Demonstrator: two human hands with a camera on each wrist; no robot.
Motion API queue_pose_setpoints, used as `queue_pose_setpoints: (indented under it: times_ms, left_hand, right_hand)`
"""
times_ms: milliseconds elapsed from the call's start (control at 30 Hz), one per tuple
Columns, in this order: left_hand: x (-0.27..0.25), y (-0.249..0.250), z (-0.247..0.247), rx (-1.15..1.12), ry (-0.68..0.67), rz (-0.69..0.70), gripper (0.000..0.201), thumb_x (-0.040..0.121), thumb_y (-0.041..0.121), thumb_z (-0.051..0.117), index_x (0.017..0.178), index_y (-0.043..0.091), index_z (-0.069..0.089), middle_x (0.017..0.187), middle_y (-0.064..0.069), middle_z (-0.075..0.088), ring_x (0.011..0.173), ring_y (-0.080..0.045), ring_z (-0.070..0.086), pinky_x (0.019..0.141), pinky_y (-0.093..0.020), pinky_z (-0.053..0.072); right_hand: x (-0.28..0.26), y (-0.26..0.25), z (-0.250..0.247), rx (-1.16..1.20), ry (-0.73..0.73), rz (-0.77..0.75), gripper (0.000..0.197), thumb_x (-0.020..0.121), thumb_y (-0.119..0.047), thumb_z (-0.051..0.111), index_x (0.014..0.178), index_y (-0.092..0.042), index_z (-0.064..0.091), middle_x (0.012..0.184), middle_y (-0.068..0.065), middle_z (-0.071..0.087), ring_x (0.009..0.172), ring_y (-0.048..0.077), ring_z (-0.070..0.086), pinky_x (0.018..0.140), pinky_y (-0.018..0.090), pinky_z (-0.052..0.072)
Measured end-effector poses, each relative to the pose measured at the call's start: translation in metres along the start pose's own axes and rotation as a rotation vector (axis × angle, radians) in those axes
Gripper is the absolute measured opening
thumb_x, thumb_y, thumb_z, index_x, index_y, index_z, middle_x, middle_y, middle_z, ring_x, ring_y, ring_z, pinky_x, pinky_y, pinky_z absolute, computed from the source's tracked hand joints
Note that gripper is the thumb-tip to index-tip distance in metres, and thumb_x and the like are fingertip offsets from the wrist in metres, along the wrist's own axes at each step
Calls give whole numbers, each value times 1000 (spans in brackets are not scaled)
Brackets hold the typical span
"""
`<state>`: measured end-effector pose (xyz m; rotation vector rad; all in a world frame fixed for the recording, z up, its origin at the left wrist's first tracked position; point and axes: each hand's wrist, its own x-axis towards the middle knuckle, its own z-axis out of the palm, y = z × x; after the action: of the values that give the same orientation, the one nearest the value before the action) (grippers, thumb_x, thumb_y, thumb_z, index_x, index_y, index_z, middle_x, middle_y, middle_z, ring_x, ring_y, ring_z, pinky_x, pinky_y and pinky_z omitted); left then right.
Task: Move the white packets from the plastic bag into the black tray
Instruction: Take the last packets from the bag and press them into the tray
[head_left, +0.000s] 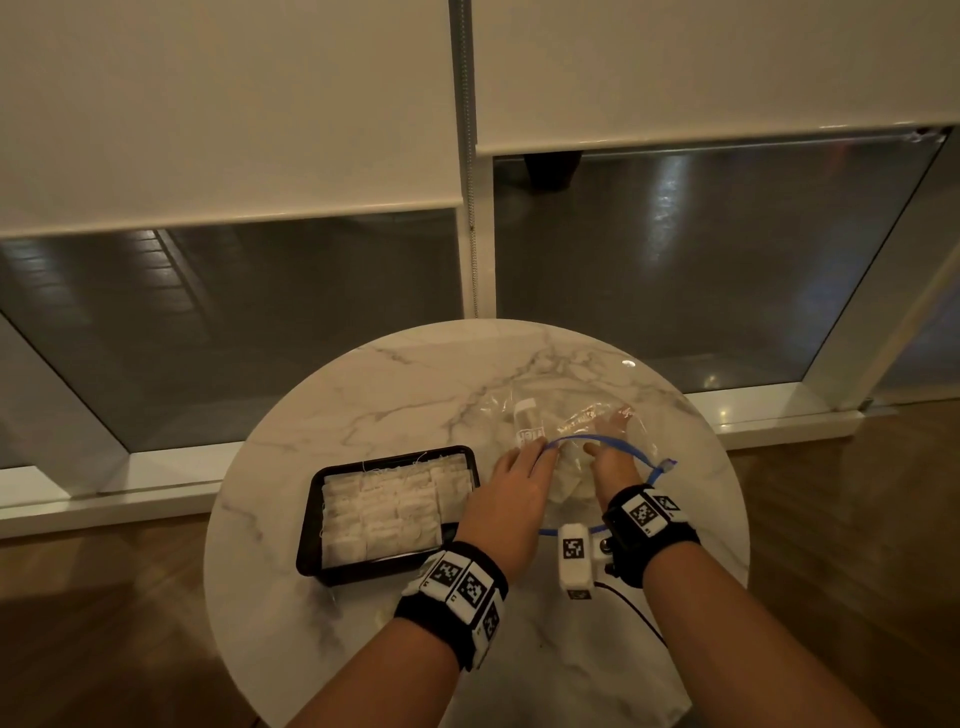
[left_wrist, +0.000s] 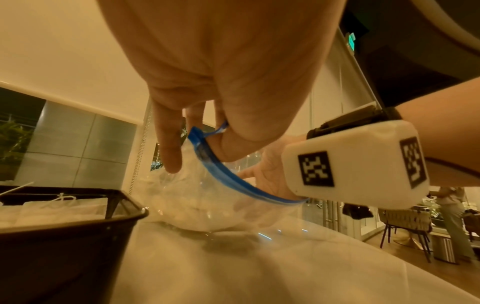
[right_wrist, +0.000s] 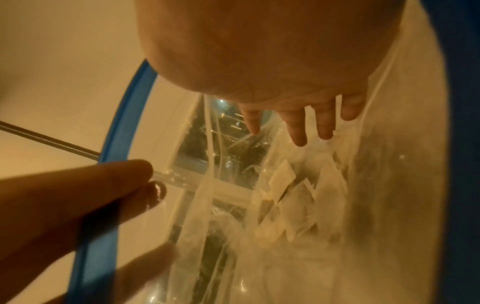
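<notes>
A clear plastic bag (head_left: 571, 415) with a blue zip rim (head_left: 597, 440) lies on the right of the round marble table (head_left: 363, 395). My left hand (head_left: 511, 483) pinches the rim (left_wrist: 233, 176) between thumb and fingers and holds the mouth up. My right hand (head_left: 610, 457) is inside the bag, its fingers (right_wrist: 298, 131) straight and just above loose white packets (right_wrist: 298, 205), holding nothing. To the left stands the black tray (head_left: 311, 519), with rows of white packets (head_left: 384, 509) covering its floor; its near corner (left_wrist: 78, 236) is beside my left hand.
A small clear container with a white cap (head_left: 527, 421) shows at the bag's far left side. Bare marble lies in front of the tray and bag, up to the table's near edge. A window wall and wooden floor lie beyond the table.
</notes>
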<state>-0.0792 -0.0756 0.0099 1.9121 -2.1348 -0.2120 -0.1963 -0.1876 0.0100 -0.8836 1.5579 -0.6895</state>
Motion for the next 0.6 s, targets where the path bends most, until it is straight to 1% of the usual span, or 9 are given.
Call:
queue_pose_setpoints:
  times_ms: [33, 67, 167, 200, 267, 367, 467, 533, 600]
  left_hand:
    - [-1, 1, -3, 7, 43, 25, 91, 81, -13, 58, 158, 17, 20, 162, -2, 22, 145, -26, 28, 98, -39, 55]
    - [-2, -1, -4, 27, 104, 74, 91, 77, -13, 62, 156, 15, 27, 159, -3, 29, 142, -27, 35, 90, -37, 58]
    - [-3, -8, -3, 150, 312, 219, 83, 70, -6, 75, 145, 11, 44, 142, -6, 49, 124, -25, 52, 71, -33, 61]
    - [-4, -9, -3, 159, 355, 245, 80, 71, -5, 75, 144, 11, 46, 140, -6, 51, 123, -25, 53, 70, -32, 60]
    - [-4, -9, -4, 161, 407, 269, 78, 71, -3, 76, 142, 11, 47, 139, -6, 52, 122, -24, 53, 71, -32, 60]
    - [-4, -7, 0, 191, 423, 270, 77, 71, -1, 79, 140, 12, 49, 136, -5, 54, 120, -23, 53, 70, -31, 60]
    - [-4, -8, 1, 171, 404, 282, 72, 72, -4, 73, 139, 13, 50, 135, -4, 54, 120, -22, 52, 70, -33, 60]
    - [-6, -8, 1, 179, 400, 337, 58, 75, -4, 57, 131, 13, 56, 131, -3, 56, 116, -22, 54, 66, -32, 58]
    - [-10, -6, -3, 147, 381, 396, 44, 77, 4, 49, 116, 16, 62, 126, -1, 59, 109, -21, 57, 60, -32, 56]
  right_hand:
    - [2, -2, -2, -32, 51, 91, 46, 108, -24, 37, 147, 1, 40, 152, 18, 41, 141, 32, 38, 113, 39, 30]
    - [-5, -4, -4, -130, 81, 78, 48, 108, -30, 37, 147, -2, 38, 153, 13, 38, 142, 27, 35, 116, 38, 25]
    - [-11, -5, -9, -195, 187, -100, 43, 108, -27, 35, 146, -6, 33, 152, 9, 36, 141, 23, 34, 117, 34, 22]
    - [-13, -7, -10, -274, 170, -123, 44, 108, -21, 34, 149, -3, 30, 156, 12, 33, 144, 25, 32, 116, 29, 25]
    - [-19, -7, -7, -182, 141, -127, 44, 108, -14, 35, 149, -1, 30, 157, 16, 33, 145, 26, 33, 111, 21, 33]
    - [-19, -2, -9, -486, 100, -203, 51, 105, -18, 44, 152, -6, 29, 159, 12, 31, 146, 24, 31, 116, 29, 23]
    - [-17, 0, -7, -511, 90, -250, 48, 105, -19, 44, 150, -6, 32, 158, 12, 33, 145, 24, 34, 115, 30, 26]
    - [-25, -4, -6, -331, 82, -185, 42, 107, -18, 41, 147, -6, 37, 155, 11, 38, 142, 24, 37, 108, 24, 36]
    - [-25, -7, -4, 95, 43, -71, 45, 105, -7, 44, 148, 1, 33, 151, 13, 38, 142, 29, 37, 84, 8, 42]
